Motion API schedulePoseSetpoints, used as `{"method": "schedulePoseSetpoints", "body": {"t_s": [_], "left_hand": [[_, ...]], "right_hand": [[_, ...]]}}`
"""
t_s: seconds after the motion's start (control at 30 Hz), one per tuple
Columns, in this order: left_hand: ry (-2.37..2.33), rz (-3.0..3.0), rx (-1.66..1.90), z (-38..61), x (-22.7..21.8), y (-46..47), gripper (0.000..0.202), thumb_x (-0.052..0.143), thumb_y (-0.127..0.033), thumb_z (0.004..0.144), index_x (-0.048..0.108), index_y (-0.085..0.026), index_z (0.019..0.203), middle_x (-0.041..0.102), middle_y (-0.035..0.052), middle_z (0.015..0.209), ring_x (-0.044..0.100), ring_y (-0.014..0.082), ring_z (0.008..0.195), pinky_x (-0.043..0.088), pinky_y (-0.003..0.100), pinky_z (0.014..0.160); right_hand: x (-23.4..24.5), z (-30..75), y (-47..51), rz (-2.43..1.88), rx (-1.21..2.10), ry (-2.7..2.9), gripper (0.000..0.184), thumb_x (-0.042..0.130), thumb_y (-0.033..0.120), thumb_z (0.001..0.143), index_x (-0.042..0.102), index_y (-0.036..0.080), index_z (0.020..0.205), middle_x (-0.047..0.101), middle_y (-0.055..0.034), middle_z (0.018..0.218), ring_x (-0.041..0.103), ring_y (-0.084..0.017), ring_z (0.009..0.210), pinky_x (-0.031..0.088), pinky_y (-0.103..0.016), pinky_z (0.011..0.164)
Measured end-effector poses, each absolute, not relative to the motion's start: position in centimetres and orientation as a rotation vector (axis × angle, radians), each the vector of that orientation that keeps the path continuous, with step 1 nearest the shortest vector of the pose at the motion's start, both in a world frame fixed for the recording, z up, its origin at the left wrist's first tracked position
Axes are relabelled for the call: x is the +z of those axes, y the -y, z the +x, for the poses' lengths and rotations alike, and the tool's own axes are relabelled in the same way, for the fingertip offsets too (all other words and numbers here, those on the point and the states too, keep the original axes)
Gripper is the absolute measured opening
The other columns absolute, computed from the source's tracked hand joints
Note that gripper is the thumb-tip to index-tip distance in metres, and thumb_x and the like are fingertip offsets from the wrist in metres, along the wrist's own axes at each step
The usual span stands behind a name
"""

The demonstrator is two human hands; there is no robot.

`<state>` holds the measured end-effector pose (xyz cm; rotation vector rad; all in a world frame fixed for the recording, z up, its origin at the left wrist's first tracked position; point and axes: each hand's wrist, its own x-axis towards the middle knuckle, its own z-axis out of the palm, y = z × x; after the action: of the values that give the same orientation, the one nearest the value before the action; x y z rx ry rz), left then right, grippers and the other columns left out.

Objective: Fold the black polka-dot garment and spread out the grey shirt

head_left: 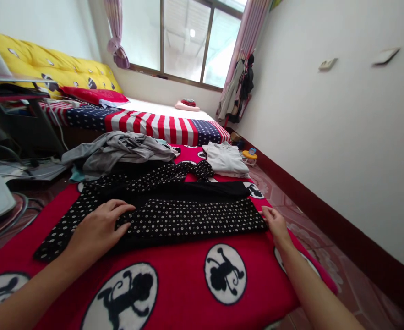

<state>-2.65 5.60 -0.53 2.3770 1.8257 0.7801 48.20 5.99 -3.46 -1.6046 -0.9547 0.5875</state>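
Note:
A black garment with small white dots [195, 217] lies spread on a red blanket [184, 275]; its exact kind is unclear. One long dotted panel stretches from my left hand toward the right, with plain black cloth behind it and a twisted dotted part beyond. My right hand [274, 223] pinches the panel's right end between thumb and fingers. On the garment's left part rests my left hand [101, 224], thumb and forefinger apart with dotted cloth between them. Its other fingers are partly hidden.
Behind the garment lie a heap of grey clothes [119, 151] and a folded light-grey garment [226, 158]. Farther back stands a bed with a striped, starred cover [154, 127]. A desk [16, 87] is at left; a white wall [342, 119] runs along the right.

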Motion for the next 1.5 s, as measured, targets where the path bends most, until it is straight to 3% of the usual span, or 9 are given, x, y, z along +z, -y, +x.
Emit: {"method": "schedulePoseSetpoints", "body": {"t_s": [0.17, 0.27, 0.43, 0.57, 0.7, 0.87, 1.03, 1.23, 1.5], "left_hand": [[-1.363, 2.459, 0.828, 0.6, -0.1, -6.3, 0.041, 0.046, -0.049, 0.091, 0.064, -0.026, 0.120, 0.060, 0.0040, 0.129, 0.059, 0.0222, 0.113, 0.043, 0.033, 0.102], [-1.365, 2.546, 0.628, 2.1, -1.5, -6.7, 0.049, 0.045, -0.051, 0.091, 0.051, -0.032, 0.136, 0.046, 0.0031, 0.146, 0.045, 0.0266, 0.132, 0.035, 0.044, 0.111], [-1.572, 2.618, 0.441, 2.7, -3.5, -5.9, 0.049, 0.045, -0.054, 0.090, 0.047, -0.039, 0.138, 0.030, 0.0003, 0.156, 0.026, 0.0322, 0.142, 0.035, 0.052, 0.108], [-1.594, 2.603, 0.405, 2.6, -3.2, -4.9, 0.052, 0.045, -0.054, 0.091, 0.043, -0.040, 0.140, 0.027, 0.0007, 0.157, 0.026, 0.0314, 0.143, 0.036, 0.050, 0.107], [-1.570, 2.555, 0.425, 2.8, -2.9, -4.8, 0.055, 0.048, -0.054, 0.089, 0.042, -0.038, 0.141, 0.021, 0.0022, 0.158, 0.021, 0.0325, 0.144, 0.031, 0.052, 0.110], [-1.463, 2.443, 0.720, 1.2, -1.0, -4.3, 0.045, 0.058, -0.047, 0.086, 0.058, -0.031, 0.129, 0.039, 0.0058, 0.151, 0.040, 0.0281, 0.136, 0.034, 0.045, 0.110], [-1.839, 1.981, 1.206, -5.1, 0.5, -3.1, 0.034, 0.052, -0.045, 0.089, 0.068, -0.020, 0.105, 0.071, 0.0075, 0.102, 0.064, 0.0225, 0.098, 0.047, 0.035, 0.091], [-1.723, 1.662, 0.891, -10.1, -0.9, -1.8, 0.047, 0.057, -0.059, 0.077, 0.073, -0.017, 0.089, 0.073, 0.0059, 0.082, 0.065, 0.0224, 0.078, 0.049, 0.030, 0.070], [-1.725, 1.743, 0.900, -8.3, -0.8, -1.5, 0.027, 0.067, -0.043, 0.070, 0.071, -0.018, 0.081, 0.073, 0.0035, 0.082, 0.064, 0.0218, 0.080, 0.048, 0.031, 0.075]], "right_hand": [[-3.8, 48.8, -3.1, -1.698, 0.552, 1.230, 0.051, 0.068, 0.054, 0.067, 0.063, 0.017, 0.102, 0.070, -0.0038, 0.072, 0.066, -0.022, 0.070, 0.050, -0.031, 0.064], [-2.6, 48.7, -2.9, -2.056, 0.238, 1.516, 0.029, 0.061, 0.041, 0.073, 0.066, 0.019, 0.092, 0.068, -0.0040, 0.069, 0.064, -0.023, 0.067, 0.047, -0.033, 0.062], [0.5, 44.8, -4.5, -2.017, -0.452, 1.837, 0.033, 0.051, 0.026, 0.080, 0.062, 0.020, 0.111, 0.066, -0.0107, 0.111, 0.062, -0.028, 0.100, 0.047, -0.041, 0.082], [-1.2, 40.0, -5.6, -1.628, -0.412, 2.052, 0.044, 0.044, 0.041, 0.091, 0.052, 0.024, 0.131, 0.054, -0.0079, 0.137, 0.049, -0.027, 0.126, 0.037, -0.048, 0.103], [-4.7, 37.9, -6.3, -1.703, -0.332, 2.278, 0.048, 0.034, 0.042, 0.094, 0.046, 0.028, 0.139, 0.043, -0.0049, 0.148, 0.036, -0.029, 0.138, 0.035, -0.057, 0.103], [-4.6, 36.5, -7.5, -1.709, -0.316, 2.328, 0.051, 0.035, 0.048, 0.092, 0.054, 0.024, 0.132, 0.045, -0.0082, 0.146, 0.036, -0.032, 0.137, 0.034, -0.062, 0.102], [-5.1, 33.0, -7.4, -1.439, -0.204, 2.319, 0.047, 0.033, 0.046, 0.095, 0.053, 0.027, 0.132, 0.048, -0.0054, 0.144, 0.041, -0.026, 0.135, 0.034, -0.053, 0.107], [-6.0, 31.7, -6.9, -1.354, -0.162, 2.159, 0.041, 0.041, 0.047, 0.092, 0.062, 0.023, 0.119, 0.058, -0.0088, 0.133, 0.050, -0.028, 0.126, 0.034, -0.053, 0.107], [-1.3, 22.8, -7.4, -0.928, 0.200, 2.206, 0.022, 0.052, 0.024, 0.089, 0.066, 0.023, 0.106, 0.065, -0.0080, 0.120, 0.057, -0.023, 0.115, 0.045, -0.043, 0.101]]}}
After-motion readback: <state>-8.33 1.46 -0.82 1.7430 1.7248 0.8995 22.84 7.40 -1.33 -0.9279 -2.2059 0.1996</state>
